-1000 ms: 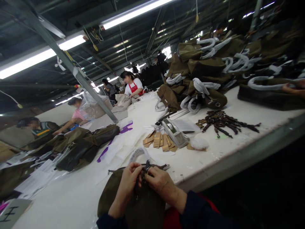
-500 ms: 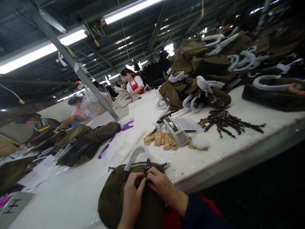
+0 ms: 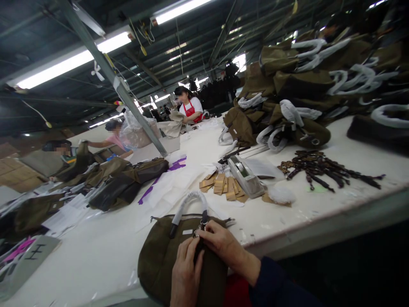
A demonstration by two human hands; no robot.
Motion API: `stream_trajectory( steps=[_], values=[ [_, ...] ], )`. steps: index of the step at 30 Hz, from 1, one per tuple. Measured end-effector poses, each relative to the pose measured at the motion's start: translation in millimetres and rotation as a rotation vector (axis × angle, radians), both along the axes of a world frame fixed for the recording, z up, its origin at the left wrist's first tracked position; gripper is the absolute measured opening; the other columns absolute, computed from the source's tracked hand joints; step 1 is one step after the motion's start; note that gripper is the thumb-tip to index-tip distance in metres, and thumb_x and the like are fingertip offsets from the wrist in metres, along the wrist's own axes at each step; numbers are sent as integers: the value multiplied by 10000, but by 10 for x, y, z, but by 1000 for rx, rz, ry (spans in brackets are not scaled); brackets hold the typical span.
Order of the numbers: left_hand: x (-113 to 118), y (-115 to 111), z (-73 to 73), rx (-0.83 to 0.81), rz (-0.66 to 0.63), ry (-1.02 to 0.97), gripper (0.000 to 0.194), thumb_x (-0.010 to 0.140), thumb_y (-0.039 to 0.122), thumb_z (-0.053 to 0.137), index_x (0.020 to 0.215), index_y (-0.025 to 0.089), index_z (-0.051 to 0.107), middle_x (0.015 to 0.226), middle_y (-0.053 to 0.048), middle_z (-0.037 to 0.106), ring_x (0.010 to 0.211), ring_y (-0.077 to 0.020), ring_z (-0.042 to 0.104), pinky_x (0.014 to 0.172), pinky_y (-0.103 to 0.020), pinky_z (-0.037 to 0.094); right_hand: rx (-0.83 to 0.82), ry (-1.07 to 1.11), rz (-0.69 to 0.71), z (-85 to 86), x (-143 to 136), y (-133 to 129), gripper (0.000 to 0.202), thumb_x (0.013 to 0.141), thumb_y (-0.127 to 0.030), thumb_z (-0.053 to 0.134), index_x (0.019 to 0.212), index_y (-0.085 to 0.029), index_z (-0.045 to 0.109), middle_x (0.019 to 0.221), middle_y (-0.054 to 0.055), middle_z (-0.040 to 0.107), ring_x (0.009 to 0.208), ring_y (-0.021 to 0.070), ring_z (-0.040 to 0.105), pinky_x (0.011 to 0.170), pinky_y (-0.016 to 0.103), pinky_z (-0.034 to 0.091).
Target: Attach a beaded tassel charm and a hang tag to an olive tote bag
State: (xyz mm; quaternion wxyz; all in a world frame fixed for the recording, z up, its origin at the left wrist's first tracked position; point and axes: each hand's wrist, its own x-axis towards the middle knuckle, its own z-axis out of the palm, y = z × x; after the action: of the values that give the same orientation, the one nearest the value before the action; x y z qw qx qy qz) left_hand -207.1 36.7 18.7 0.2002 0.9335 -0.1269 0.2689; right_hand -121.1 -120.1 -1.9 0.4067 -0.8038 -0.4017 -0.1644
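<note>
An olive-green bag (image 3: pixel 158 256) lies at the table's front edge, its wrapped white handle (image 3: pixel 191 198) arching up from the top. My right hand (image 3: pixel 222 243) has its thumb and fingers pinched on a small metal fitting (image 3: pixel 196 233) below the handle's right end. Just below it, my left hand (image 3: pixel 187 266) rests on the bag front with its fingers bent near the same fitting; what its fingertips hold, if anything, is hidden. A small white label (image 3: pixel 187 232) shows left of the fitting.
Beyond the bag lie brown tags (image 3: pixel 223 186), a tape dispenser (image 3: pixel 245 177) and dark chains (image 3: pixel 319 166). Bags are piled at the right (image 3: pixel 297 85) and left (image 3: pixel 118 187). A slanted metal post (image 3: pixel 128 98) rises mid-left. Several people are across the table.
The view has shifted, so the table's things sit further right. My left hand has slid down a little from the fitting, and the white label is now uncovered.
</note>
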Motion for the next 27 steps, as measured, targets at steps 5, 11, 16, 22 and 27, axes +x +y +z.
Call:
stream_trajectory(
  steps=[5, 11, 16, 22, 27],
  values=[
    [-8, -74, 91, -393, 164, 233, 284, 935, 380, 537, 1158, 205, 538, 970, -53, 667, 895, -207, 651, 825, -337, 529, 23, -82, -42, -97, -17, 19, 336, 920, -131, 556, 1235, -224, 628, 956, 67, 546, 839, 162, 558, 744, 254, 539],
    [109, -166, 224, -405, 335, 438, 343, 926, 455, 482, 1153, 215, 572, 821, -25, 666, 780, -229, 637, 761, -352, 468, 55, -159, -89, -102, -20, 51, 359, 901, -96, 571, 1233, -222, 625, 1176, 116, 549, 1051, 202, 574, 880, 305, 561],
    [126, -178, 172, -238, 396, 350, 261, 915, 410, 492, 1017, 254, 675, 908, -60, 663, 857, -272, 611, 827, -422, 439, 10, -137, -117, -119, -24, 83, 361, 876, -108, 634, 1219, -223, 633, 1200, 107, 586, 1082, 208, 588, 922, 325, 564],
    [98, -119, 81, -278, 279, 171, 264, 915, 409, 524, 841, 219, 692, 940, -78, 631, 939, -271, 582, 887, -459, 472, 12, -132, -133, -153, -15, 132, 370, 847, -131, 685, 1196, -252, 652, 1193, 90, 608, 1055, 215, 600, 896, 331, 579],
    [100, -140, 69, -334, 242, 132, 201, 907, 326, 548, 850, 208, 700, 1079, -92, 620, 1053, -264, 602, 966, -458, 482, -13, -106, -128, -113, -29, 114, 327, 879, -136, 641, 1189, -239, 656, 1183, 101, 610, 1079, 229, 591, 905, 354, 578]
  ],
)
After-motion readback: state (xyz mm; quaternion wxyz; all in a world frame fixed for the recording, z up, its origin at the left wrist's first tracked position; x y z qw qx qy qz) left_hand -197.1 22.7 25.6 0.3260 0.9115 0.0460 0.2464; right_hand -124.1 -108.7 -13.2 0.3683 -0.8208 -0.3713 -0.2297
